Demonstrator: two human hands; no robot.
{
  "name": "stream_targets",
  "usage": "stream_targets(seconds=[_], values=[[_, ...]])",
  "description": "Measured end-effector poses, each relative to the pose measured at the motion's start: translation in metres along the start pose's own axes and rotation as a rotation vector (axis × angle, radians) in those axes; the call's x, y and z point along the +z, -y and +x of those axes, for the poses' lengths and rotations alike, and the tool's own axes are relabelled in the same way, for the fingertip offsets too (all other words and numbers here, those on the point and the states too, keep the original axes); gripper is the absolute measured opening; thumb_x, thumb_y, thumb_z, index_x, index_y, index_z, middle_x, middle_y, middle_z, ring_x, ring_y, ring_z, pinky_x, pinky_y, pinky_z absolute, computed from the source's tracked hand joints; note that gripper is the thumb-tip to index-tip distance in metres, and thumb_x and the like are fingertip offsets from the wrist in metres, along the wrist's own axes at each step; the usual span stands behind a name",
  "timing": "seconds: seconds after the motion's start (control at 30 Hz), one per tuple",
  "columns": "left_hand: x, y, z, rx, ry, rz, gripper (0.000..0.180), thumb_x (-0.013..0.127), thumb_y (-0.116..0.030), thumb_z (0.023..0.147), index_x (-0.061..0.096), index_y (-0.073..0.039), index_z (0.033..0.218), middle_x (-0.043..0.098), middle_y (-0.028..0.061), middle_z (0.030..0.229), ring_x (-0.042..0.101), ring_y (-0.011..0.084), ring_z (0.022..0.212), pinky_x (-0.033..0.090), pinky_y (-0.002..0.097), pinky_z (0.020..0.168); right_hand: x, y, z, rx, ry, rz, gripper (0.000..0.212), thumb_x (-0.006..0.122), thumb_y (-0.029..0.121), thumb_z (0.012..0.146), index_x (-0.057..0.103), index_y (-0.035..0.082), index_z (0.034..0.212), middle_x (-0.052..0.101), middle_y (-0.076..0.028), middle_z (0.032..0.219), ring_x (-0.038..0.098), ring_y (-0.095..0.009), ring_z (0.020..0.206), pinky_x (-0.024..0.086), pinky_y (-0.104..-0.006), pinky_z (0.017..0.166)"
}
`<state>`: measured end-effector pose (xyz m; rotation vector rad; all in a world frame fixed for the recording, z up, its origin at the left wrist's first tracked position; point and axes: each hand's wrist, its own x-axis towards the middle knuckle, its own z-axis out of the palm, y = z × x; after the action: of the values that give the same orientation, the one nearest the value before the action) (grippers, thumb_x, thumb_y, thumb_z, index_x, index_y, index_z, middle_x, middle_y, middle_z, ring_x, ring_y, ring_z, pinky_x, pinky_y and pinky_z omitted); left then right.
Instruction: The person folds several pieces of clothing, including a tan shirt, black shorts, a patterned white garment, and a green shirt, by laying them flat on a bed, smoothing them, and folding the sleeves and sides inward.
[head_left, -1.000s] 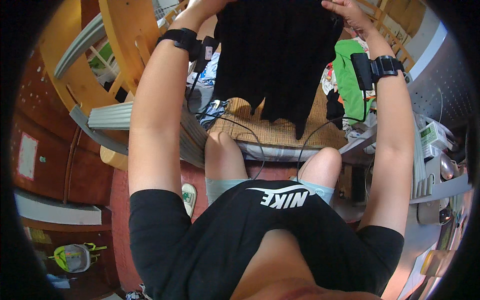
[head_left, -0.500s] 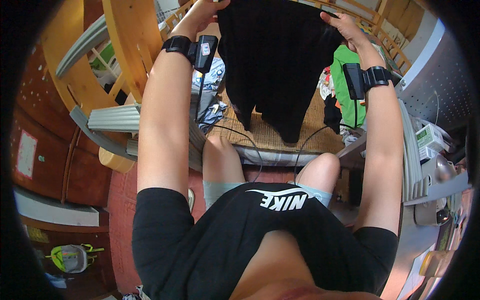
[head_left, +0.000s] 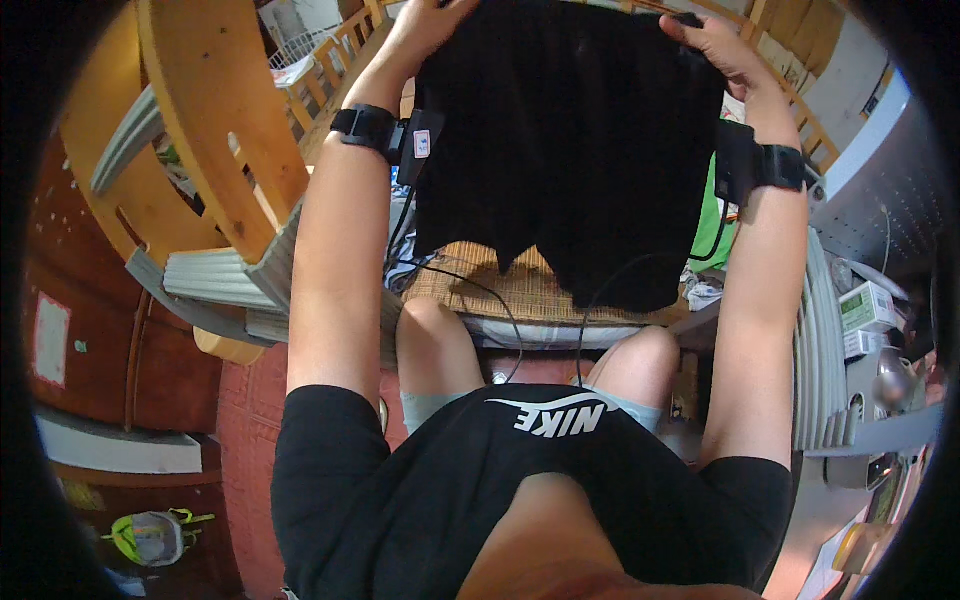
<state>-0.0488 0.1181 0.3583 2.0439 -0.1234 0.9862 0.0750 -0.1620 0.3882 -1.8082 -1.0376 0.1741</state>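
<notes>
Black garment (head_left: 570,150) hangs spread between your hands, above woven mat (head_left: 540,300), lower edge uneven. Left hand (head_left: 430,28) at its upper left corner, fingers apparently pinching cloth — top of grip cut off by picture edge. Right hand (head_left: 725,55) pinches upper right corner, thumb in front. Right cable (head_left: 600,288) crosses near lower right hem, left cable (head_left: 490,294) runs below: lowering or swinging cloth could snag either. Loosened pinch could drop corner. Green cloth (head_left: 706,225) sits close — sideways sweep could drag it.
</notes>
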Motion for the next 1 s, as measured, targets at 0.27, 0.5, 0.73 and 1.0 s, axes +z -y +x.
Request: stream_targets(seconds=[0.27, 0.5, 0.73, 1.0], values=[[0.02, 0.097, 0.038, -0.217, 0.566, 0.219, 0.037, 0.056, -0.018, 0.075, 0.043, -0.007, 0.108, 0.049, 0.0068, 0.102, 0.044, 0.0189, 0.097, 0.032, 0.0263, 0.086, 0.004, -0.13, 0.086, 0.203, 0.005, -0.795, 0.044, 0.056, 0.038, 0.072, 0.053, 0.003, 0.098, 0.056, -0.01, 0.093, 0.052, -0.022, 0.087, 0.04, -0.0328, 0.073], [-0.001, 0.047, 0.082, 0.105, 0.277, -0.052, 0.014, 0.054, -0.004, 0.073, 0.044, -0.004, 0.083, 0.043, -0.0009, 0.071, 0.04, 0.0096, 0.068, 0.036, 0.0235, 0.06, -0.006, -0.067, 0.095, -0.288, -0.466, -0.257, 0.02, 0.045, 0.009, 0.08, 0.049, -0.003, 0.095, 0.052, -0.009, 0.075, 0.048, -0.015, 0.066, 0.04, -0.0288, 0.059], [0.04, 0.077, -0.009, 0.584, 0.253, 0.161, 0.024, 0.062, 0.004, 0.055, 0.053, -0.006, 0.075, 0.052, 0.0109, 0.098, 0.048, 0.0253, 0.092, 0.037, 0.0316, 0.079, 0.011, -0.111, -0.021, -0.378, -0.238, -0.434, 0.039, 0.035, -0.01, 0.061, 0.054, 0.002, 0.093, 0.055, -0.004, 0.093, 0.049, -0.012, 0.087, 0.036, -0.0232, 0.078], [0.114, 0.232, -0.219, 0.069, 0.875, 0.254, 0.02, 0.052, 0.008, 0.045, 0.057, -0.009, 0.055, 0.056, 0.0095, 0.072, 0.05, 0.0285, 0.076, 0.042, 0.0335, 0.065, 0.135, -0.26, -0.108, 0.415, 0.654, -0.192, 0.034, 0.057, -0.003, 0.058, 0.061, 0.007, 0.09, 0.056, -0.002, 0.066, 0.047, -0.007, 0.06, 0.041, -0.0218, 0.058]])
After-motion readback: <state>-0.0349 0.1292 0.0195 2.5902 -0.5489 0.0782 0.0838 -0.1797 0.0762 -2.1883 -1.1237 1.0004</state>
